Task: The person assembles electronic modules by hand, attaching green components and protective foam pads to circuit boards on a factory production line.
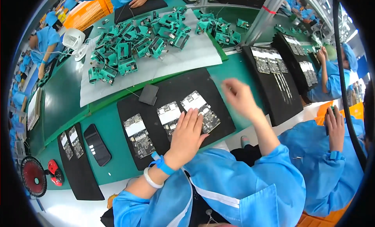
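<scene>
My left hand [187, 135], with a blue wrist strap [163, 165] and a white bracelet, lies flat with fingers stretched. It rests over the middle circuit board [168, 113] and the edge of the right circuit board [200, 109], hiding parts of both. A third circuit board [138, 135] lies apart to the left on the same black mat [175, 86]. My right hand [239, 97] is raised by the mat's right edge, its fingers curled together and slightly blurred. Whatever those fingers may hold is too small to see. A dark square block [149, 95] sits behind the boards.
Many green fixtures [125, 55] are heaped on a white sheet [187, 59] at the back. To the left lie a phone [97, 145] and a narrow mat [84, 180] with two boards. More boards [269, 61] lie right. Co-workers [324, 160] sit nearby; a fan [33, 176] stands left.
</scene>
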Motion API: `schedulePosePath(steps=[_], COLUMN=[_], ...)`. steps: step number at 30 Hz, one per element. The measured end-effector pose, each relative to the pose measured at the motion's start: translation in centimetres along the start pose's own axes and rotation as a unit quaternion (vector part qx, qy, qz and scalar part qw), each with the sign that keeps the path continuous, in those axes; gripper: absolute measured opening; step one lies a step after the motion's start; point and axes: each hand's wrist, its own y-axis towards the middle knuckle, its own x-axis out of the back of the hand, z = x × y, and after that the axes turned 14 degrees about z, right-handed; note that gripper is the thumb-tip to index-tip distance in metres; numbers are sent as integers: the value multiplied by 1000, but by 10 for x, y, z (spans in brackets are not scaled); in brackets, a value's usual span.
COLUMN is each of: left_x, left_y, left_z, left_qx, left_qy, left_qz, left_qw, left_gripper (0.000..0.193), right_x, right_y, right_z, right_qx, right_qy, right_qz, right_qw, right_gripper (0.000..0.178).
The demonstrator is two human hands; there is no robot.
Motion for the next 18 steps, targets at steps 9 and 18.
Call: schedulePosePath(steps=[9, 18], left_x=[15, 11], left_y=[6, 5], left_z=[5, 7], left_qx=[9, 13], left_qy=[-31, -39], left_qz=[-37, -41], left_qw=[999, 998], left_gripper=[79, 77], right_x=[-54, -58], right_y=[-24, -23], right_z=[43, 41], right_qx=[59, 75], right_qy=[-183, -223], right_qz=[91, 105], right_qw=[977, 966], right_gripper=[42, 39])
